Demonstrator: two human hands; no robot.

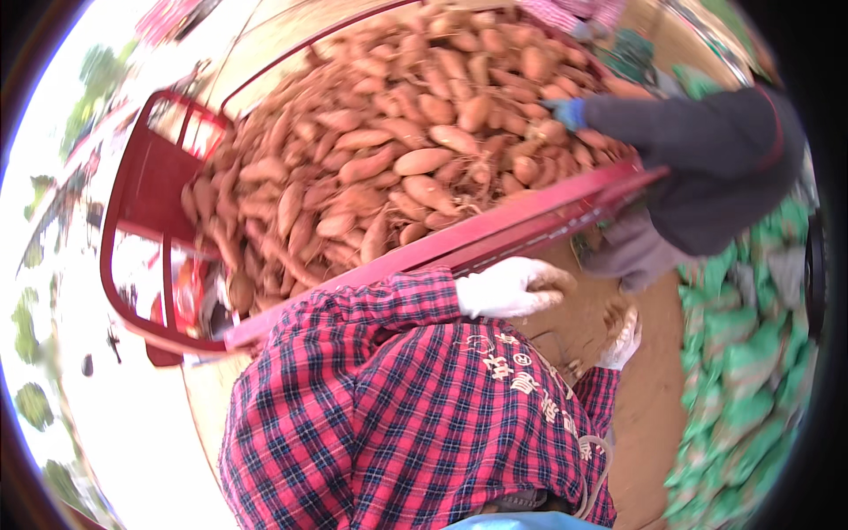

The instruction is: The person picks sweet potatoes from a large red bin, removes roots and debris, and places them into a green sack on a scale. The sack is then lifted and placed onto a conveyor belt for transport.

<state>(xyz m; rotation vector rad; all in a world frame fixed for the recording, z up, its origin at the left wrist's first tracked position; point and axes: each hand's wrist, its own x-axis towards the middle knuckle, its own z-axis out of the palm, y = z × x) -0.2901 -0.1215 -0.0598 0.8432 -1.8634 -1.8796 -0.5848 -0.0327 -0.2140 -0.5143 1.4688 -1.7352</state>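
My left hand (511,289), in a white glove with brown-soiled fingertips, is held out just outside the red side rail (495,231) of a cart. Its fingers reach to the right, apart from the rail, and I see nothing in them. Lower and to the right, over the brown ground, is my right hand (622,337), also in a soiled white glove. Its fingers are apart and appear to hold nothing. Beyond the rail, the cart bed carries a big heap of sweet potatoes (424,161), some with thin roots.
At the right, a dark-sleeved co-worker (707,159) reaches a blue-gloved hand (568,113) onto the heap. Another person's pink checked sleeve (570,13) shows at the far side. Green sacks (742,380) lie along the right. The cart's red end frame (159,190) stands at the left.
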